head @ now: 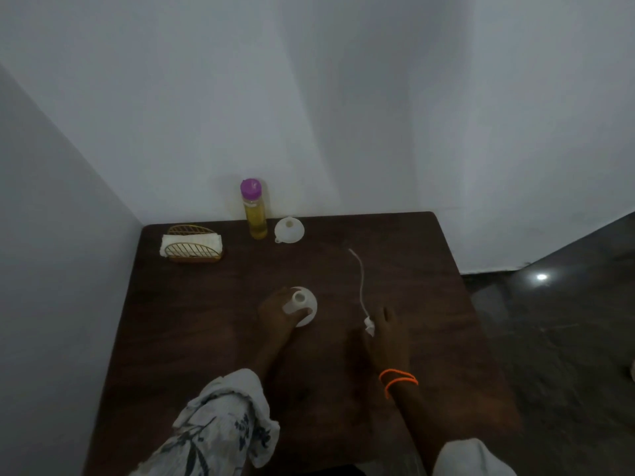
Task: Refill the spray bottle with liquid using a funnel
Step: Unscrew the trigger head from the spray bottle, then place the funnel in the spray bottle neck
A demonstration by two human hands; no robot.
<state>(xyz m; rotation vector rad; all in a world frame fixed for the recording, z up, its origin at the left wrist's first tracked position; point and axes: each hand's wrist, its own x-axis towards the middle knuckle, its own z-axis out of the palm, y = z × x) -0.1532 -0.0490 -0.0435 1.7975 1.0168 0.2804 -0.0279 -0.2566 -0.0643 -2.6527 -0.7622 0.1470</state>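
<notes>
Left hand (279, 309) grasps the open spray bottle (304, 305); right hand (385, 329) pinches the sprayer head (369, 326) — its dangling tube may drip — funnel (289, 230) far.

White spray bottle (302, 306) stands upright near table centre, neck open, no top on. Its spray head (369, 326) w/ long thin white tube lies flat on the table to the right, apart from the bottle, tube running toward the back. White funnel (289, 230) sits at the back edge, wide mouth up. Just left of it, tall clear bottle of yellow liquid (254, 209), upright, purple cap on, approx 2/3 full.
</notes>
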